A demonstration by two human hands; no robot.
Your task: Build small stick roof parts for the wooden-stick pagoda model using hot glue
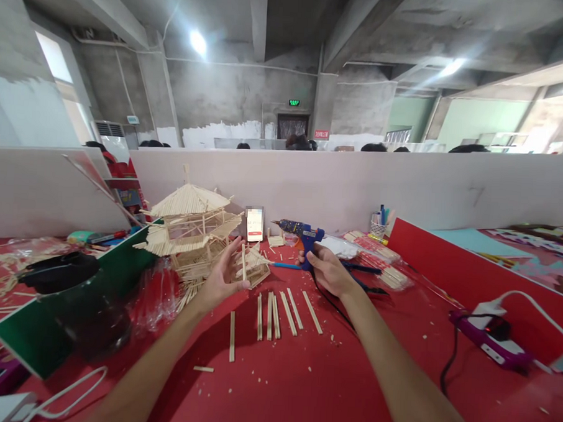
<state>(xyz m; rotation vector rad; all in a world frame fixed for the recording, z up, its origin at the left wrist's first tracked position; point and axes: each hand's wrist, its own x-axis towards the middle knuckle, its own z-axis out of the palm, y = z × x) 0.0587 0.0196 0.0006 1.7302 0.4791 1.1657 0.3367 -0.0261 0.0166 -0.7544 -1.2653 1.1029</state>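
Note:
My left hand (pixel 220 278) pinches a short pale wooden stick (pixel 244 263) upright between thumb and fingers. Just behind that stick sits a small wooden stick structure (pixel 256 267). In my right hand (pixel 329 270) is a blue glue gun (pixel 312 233), its dark nozzle aimed left, above the table. A large tiered pavilion model (pixel 187 222) made of sticks stands to the left of my left hand. Between my forearms, several loose sticks (pixel 270 316) lie in a rough row on the red table (pixel 302 386), with one short piece (pixel 203 369) nearer to me.
A lit phone (pixel 255 225) leans by the white partition (pixel 320 181). Dark-handled pliers (pixel 364 288) and bagged sticks (pixel 390 275) lie right of the glue gun. A purple power strip (pixel 493 344) is at right; a dark-lidded jar (pixel 83 314) stands left beside a green board (pixel 24 343).

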